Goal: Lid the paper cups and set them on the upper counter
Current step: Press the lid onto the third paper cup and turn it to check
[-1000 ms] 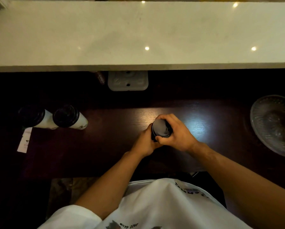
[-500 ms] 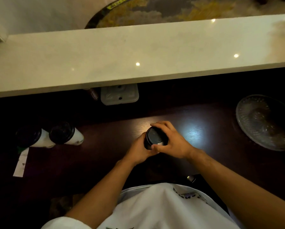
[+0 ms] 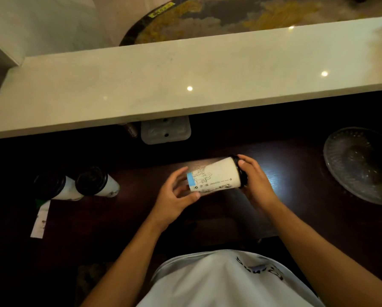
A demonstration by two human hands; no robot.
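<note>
A white paper cup (image 3: 216, 176) with a black lid (image 3: 241, 171) is held on its side above the dark lower counter (image 3: 141, 213), lid end to the right. My right hand (image 3: 254, 180) grips the lid end. My left hand (image 3: 176, 191) cups the cup's base, fingers loosely curled around it. Two more lidded white cups (image 3: 94, 181) (image 3: 57, 188) stand together at the left of the lower counter. The pale upper counter (image 3: 185, 74) runs across the top of the view with no cup on it.
A clear glass dish (image 3: 362, 165) sits at the right of the lower counter. A white socket plate (image 3: 165, 131) is on the wall under the upper counter. A paper slip (image 3: 40, 218) lies at the left near the two cups.
The cup stood upright under both hands; now it is lifted and tipped sideways, lid to the right. The camera has tilted up, showing more of the upper counter.
</note>
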